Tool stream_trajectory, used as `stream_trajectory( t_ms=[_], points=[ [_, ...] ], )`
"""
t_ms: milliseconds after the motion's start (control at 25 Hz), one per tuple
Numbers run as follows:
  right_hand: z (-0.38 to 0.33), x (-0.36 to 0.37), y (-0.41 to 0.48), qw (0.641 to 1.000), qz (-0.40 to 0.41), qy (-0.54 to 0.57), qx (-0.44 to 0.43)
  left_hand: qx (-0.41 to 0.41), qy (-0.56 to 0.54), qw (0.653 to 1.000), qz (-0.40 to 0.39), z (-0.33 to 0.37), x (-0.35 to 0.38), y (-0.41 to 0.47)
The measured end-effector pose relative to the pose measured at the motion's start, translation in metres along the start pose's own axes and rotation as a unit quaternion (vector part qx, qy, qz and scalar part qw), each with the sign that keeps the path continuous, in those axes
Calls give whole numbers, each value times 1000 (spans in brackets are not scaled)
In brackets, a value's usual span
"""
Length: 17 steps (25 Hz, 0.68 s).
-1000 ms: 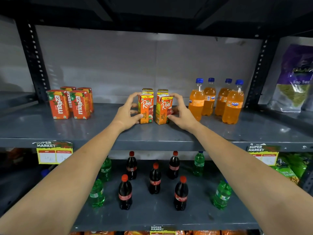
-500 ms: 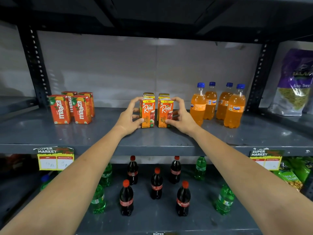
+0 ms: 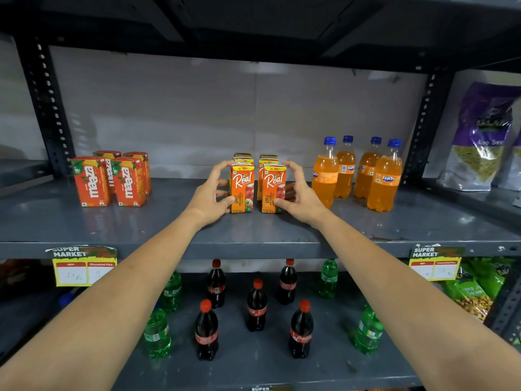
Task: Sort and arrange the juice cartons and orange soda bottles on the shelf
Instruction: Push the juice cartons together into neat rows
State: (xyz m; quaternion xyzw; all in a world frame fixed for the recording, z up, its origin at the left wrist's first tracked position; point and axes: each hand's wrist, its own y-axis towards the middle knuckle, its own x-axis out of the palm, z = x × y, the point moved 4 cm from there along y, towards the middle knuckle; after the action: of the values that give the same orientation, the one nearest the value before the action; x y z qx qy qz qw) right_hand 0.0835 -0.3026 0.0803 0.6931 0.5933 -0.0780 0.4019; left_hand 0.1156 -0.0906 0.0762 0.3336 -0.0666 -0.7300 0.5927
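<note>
Two rows of orange Real apple juice cartons stand mid-shelf, the front pair side by side with more behind. My left hand cups the left row, thumb on the front carton's lower face and fingers curled round its side. My right hand mirrors it on the right row. Several red Maaza cartons are grouped at the left. Several orange Fanta bottles with blue caps stand at the right.
The grey metal shelf has bare stretches between the groups. Price tags hang on its front edge. Below stand cola bottles and green soda bottles. Snack bags fill the bay to the right.
The two front Real cartons, slightly skewed a second ago, now stand square and face forward. Both hands stay cupped around the rows, with thumbs lower on the front faces.
</note>
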Motion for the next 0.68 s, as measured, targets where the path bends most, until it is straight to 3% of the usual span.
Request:
stream_trajectory(
  t_ms=[680],
  points=[
    [2, 0, 2, 998, 24, -59, -25, 32, 57, 998, -8, -4, 2, 2]
  ],
)
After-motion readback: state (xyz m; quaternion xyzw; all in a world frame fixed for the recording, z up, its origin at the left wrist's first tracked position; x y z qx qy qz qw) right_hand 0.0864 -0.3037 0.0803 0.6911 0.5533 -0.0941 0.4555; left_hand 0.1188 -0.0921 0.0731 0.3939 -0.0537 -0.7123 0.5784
